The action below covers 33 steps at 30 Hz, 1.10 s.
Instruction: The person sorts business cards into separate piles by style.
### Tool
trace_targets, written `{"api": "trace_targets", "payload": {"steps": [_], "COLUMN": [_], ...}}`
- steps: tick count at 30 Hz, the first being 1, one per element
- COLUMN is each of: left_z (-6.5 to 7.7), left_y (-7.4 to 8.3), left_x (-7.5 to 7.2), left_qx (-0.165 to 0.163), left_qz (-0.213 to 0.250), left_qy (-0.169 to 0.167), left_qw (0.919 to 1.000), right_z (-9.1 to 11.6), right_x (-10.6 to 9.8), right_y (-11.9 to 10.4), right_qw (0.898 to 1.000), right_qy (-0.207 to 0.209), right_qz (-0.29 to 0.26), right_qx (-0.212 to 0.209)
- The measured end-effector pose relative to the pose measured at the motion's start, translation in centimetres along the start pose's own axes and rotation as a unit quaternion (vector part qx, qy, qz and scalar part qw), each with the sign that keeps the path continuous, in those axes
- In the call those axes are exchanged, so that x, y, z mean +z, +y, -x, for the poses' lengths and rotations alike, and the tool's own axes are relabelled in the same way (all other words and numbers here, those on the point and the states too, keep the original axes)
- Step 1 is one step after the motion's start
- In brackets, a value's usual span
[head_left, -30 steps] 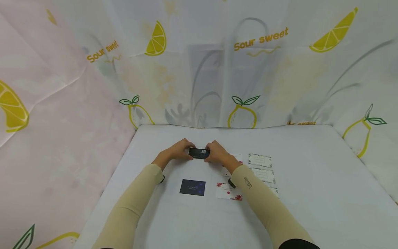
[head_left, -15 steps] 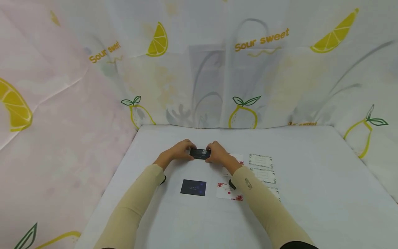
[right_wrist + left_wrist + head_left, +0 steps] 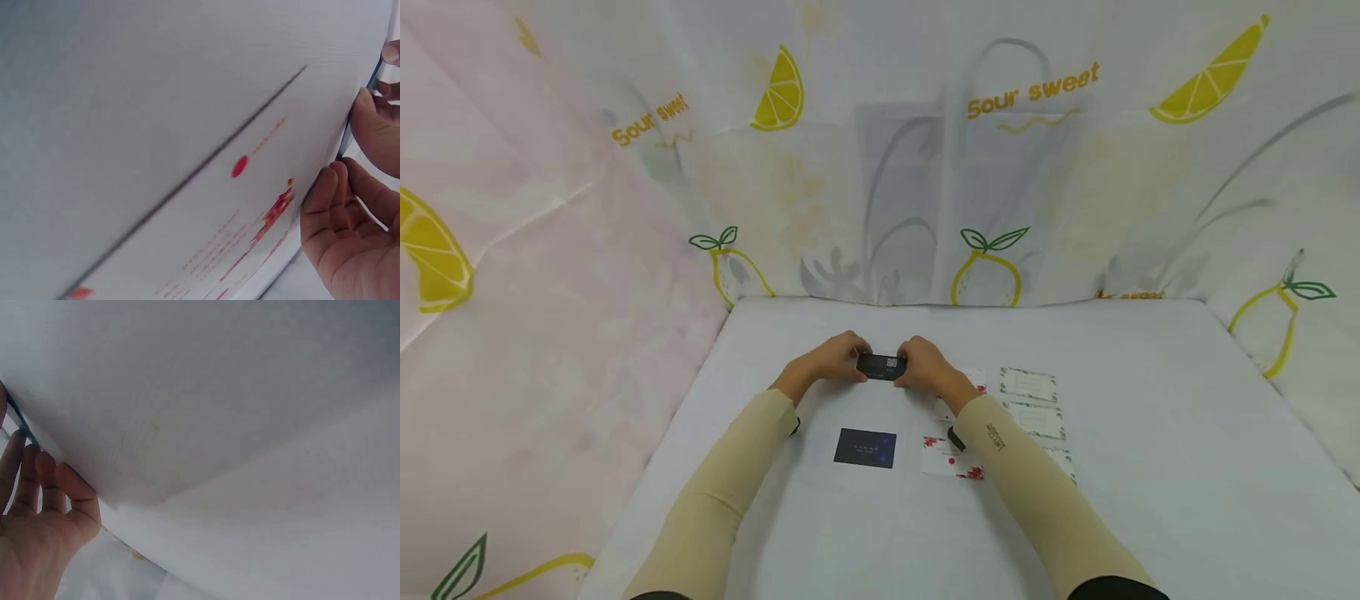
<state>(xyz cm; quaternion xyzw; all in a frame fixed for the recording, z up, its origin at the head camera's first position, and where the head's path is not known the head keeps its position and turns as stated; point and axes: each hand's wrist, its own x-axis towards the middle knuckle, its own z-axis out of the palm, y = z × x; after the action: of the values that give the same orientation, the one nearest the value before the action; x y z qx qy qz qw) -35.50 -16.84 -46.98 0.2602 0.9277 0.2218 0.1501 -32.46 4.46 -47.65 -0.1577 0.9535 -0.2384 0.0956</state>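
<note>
Between my two hands is a dark card (image 3: pixel 882 367) with a small white QR code near its upper right. My left hand (image 3: pixel 835 357) pinches its left end, thumb at the near corner and fingers at the far one. The right end is pinched the same way by my right hand (image 3: pixel 923 365). Only a thin edge of the dark card (image 3: pixel 345 132) shows in the right wrist view, low at the tabletop; whether it touches the surface I cannot tell. Nearer to me lies a dark blue card (image 3: pixel 865 448), flat, with pale lettering.
A white card with red flowers (image 3: pixel 952 458) lies beside the dark blue card, and another, partly behind my right wrist, lies farther back. Right of them, white cards with leafy borders (image 3: pixel 1028 385) form a column. A lemon-print cloth (image 3: pixel 895 167) rises behind the white table (image 3: pixel 1150 433).
</note>
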Motion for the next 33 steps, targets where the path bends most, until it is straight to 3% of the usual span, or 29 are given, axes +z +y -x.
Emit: {"api": "trace_targets", "payload": {"steps": [5, 14, 22, 33], "left_z": [0.00, -0.30, 0.03, 0.05], "left_y": [-0.10, -0.63, -0.42, -0.16], "left_x": [0.03, 0.34, 0.16, 0.09], "left_qx": [-0.005, 0.009, 0.017, -0.016], "left_qz": [0.011, -0.028, 0.006, 0.006], "left_qy": [-0.006, 0.011, 0.009, 0.001], "left_qw": [0.9999, 0.9995, 0.9998, 0.9998], "right_z": [0.01, 0.29, 0.08, 0.14], "right_x": [-0.01, -0.42, -0.33, -0.40], "right_y": [-0.14, -0.47, -0.30, 0.00], "right_qw": [1.000, 1.000, 1.000, 0.999], "right_qy": [-0.001, -0.008, -0.020, -0.013], "right_qz": [0.004, -0.012, -0.012, -0.042], "right_qx": [0.004, 0.011, 0.017, 0.025]}}
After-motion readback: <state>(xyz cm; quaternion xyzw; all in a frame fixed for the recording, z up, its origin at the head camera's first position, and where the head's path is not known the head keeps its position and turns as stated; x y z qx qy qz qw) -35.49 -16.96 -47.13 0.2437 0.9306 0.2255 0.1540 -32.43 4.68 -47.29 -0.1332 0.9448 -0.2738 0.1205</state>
